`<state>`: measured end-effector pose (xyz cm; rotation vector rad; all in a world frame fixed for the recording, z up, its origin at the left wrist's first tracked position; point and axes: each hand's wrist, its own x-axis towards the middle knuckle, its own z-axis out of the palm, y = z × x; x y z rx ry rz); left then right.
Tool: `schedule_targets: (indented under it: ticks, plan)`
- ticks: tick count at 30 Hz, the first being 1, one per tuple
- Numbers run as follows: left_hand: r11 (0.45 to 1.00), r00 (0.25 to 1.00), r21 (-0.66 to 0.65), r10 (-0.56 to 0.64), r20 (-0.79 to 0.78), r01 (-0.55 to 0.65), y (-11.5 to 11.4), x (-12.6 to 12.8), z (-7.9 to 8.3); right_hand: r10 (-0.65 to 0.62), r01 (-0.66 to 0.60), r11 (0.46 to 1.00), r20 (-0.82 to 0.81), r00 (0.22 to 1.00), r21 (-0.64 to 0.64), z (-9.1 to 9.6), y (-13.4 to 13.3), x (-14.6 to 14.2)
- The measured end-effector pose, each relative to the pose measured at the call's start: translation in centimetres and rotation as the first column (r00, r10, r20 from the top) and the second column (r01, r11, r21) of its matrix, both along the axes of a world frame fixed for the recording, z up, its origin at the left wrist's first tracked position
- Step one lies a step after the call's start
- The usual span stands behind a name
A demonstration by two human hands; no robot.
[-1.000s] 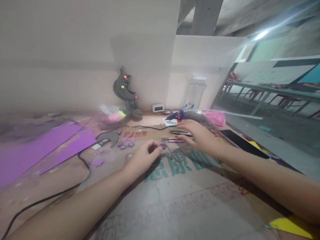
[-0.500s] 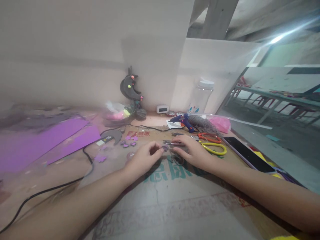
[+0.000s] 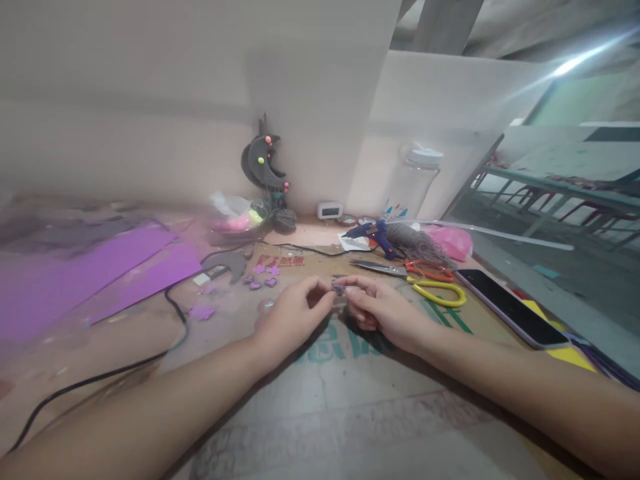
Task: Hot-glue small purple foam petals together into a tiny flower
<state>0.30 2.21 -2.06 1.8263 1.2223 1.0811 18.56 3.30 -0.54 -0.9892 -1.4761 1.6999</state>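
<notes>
Between my two hands, over the cardboard, is a small purple-grey piece (image 3: 339, 289), too small and blurred to name. My left hand (image 3: 297, 317) pinches it between thumb and forefinger. From the other side my right hand (image 3: 387, 308) meets it with thumb and forefinger, its other fingers curled under. Just beyond my right hand lie yellow-handled scissors (image 3: 443, 295) and an orange-handled tool (image 3: 430, 271). Small purple cut-out shapes (image 3: 256, 283) lie beyond my left hand.
A blue glue gun (image 3: 373, 233) rests by grey yarn (image 3: 410, 241). A phone (image 3: 510, 307) lies at right, a clear bottle (image 3: 413, 183) stands at the wall. Purple sheets (image 3: 135, 280) and a black cord (image 3: 100, 379) occupy the left. A dark moon ornament (image 3: 263, 163) stands behind.
My right hand has curled its fingers and closed in on the small piece in my left hand. A looped grey thing under my right hand no longer shows. The view has shifted slightly.
</notes>
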Motion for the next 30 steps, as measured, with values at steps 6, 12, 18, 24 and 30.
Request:
schedule_targets:
  ticks: [6, 12, 18, 24, 30]
  plan:
    - [0.999, 0.999, 0.030, -0.015, -0.033, 0.016, -0.44, 0.17, 0.38, -0.050, 0.049, 0.999, -0.100, 0.994, -0.009, -0.05, -0.33, -0.36]
    - [0.996, 0.997, 0.052, -0.065, -0.051, 0.068, -0.61, 0.16, 0.64, -0.073, 0.075, 0.997, -0.093, 0.993, 0.017, -0.43, -0.50, -0.62]
    - [0.995, 0.995, 0.033, -0.089, -0.047, 0.090, -0.33, 0.17, 0.30, -0.094, 0.097, 0.994, -0.072, 0.993, 0.044, -0.59, -0.54, -0.63]
    - [0.997, 0.997, -0.009, -0.073, 0.025, 0.073, -0.44, 0.16, 0.48, -0.101, 0.100, 0.988, -0.002, 0.995, 0.121, -0.84, -0.36, -0.50]
    - [1.000, 1.000, 0.009, -0.018, 0.010, 0.018, -0.38, -0.03, 0.62, -0.088, 0.069, 0.976, 0.087, 0.992, 0.206, -0.84, -0.37, -0.40]
